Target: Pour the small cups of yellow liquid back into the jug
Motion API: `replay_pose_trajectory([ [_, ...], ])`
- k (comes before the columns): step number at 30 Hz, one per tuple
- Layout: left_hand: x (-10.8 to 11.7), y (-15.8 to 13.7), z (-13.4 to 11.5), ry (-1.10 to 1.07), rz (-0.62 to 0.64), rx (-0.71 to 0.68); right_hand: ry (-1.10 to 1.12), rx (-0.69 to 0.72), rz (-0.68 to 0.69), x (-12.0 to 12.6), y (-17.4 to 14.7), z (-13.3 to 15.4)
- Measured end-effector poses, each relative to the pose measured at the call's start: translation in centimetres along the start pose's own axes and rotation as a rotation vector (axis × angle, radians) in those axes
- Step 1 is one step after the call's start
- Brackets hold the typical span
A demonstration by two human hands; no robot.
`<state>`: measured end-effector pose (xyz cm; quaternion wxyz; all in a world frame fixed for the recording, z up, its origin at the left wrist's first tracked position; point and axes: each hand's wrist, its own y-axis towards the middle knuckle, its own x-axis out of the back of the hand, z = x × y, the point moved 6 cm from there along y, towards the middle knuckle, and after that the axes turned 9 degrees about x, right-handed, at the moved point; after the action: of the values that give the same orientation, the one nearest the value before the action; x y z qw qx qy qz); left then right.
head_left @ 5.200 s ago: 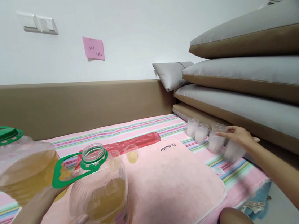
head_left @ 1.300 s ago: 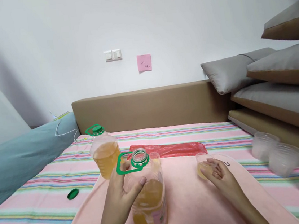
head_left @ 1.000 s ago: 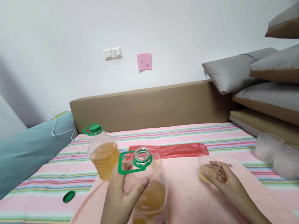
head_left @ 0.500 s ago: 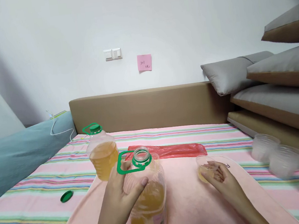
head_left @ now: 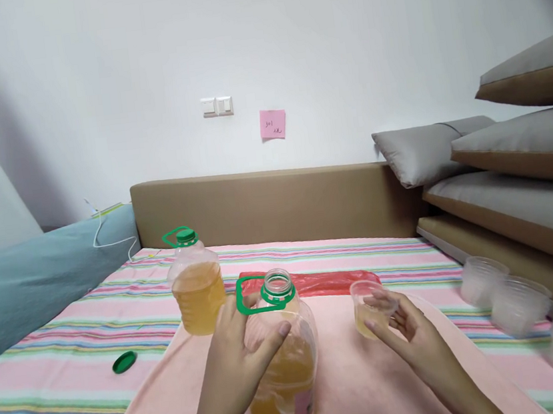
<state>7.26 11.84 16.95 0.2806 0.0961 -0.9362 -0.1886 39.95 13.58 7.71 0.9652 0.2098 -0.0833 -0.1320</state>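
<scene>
An uncapped clear plastic jug (head_left: pixel 284 394) of amber liquid stands upright in front of me, its green carrying ring (head_left: pixel 248 308) tilted to the left of the neck. My left hand (head_left: pixel 247 358) is closed around the jug's shoulder, thumb across the front and fingers partly hidden behind. To the right of the jug, my right hand (head_left: pixel 407 332) grips a clear plastic cup (head_left: pixel 363 304) with some pale yellow liquid in it. The cup is held apart from the jug. A loose green cap (head_left: pixel 125 362) lies on the striped sheet at left.
A second jug (head_left: pixel 199 297), capped in green, stands behind on the left. A red plastic bag (head_left: pixel 316 284) lies flat beyond the pink cloth (head_left: pixel 349 386). Stacked clear tubs (head_left: pixel 520 304) line the right side, below piled cushions (head_left: pixel 522 197).
My right hand has brought the cup leftward, closer to the jug. The left hand keeps its hold on the jug. The whole view has shifted slightly.
</scene>
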Motion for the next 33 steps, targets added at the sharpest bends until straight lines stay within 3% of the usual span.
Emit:
replay_pose_trajectory([
  [7, 0.0, -0.1, -0.1, -0.028, 0.02, -0.002, 0.101, 0.132, 0.136, -3.9, 2.6, 9.4],
  [13, -0.1, -0.1, 0.3, -0.02, 0.016, 0.019, 0.054, 0.218, 0.224, -6.4, 4.2, 13.9],
  [18, -0.1, -0.1, 0.0, -0.026, 0.021, 0.008, 0.011, 0.258, 0.304, -7.3, 4.3, 15.7],
  [33, -0.2, -0.1, 0.1, -0.021, 0.022, 0.002, -0.175, 0.339, 0.311, -7.4, 4.9, 16.9],
])
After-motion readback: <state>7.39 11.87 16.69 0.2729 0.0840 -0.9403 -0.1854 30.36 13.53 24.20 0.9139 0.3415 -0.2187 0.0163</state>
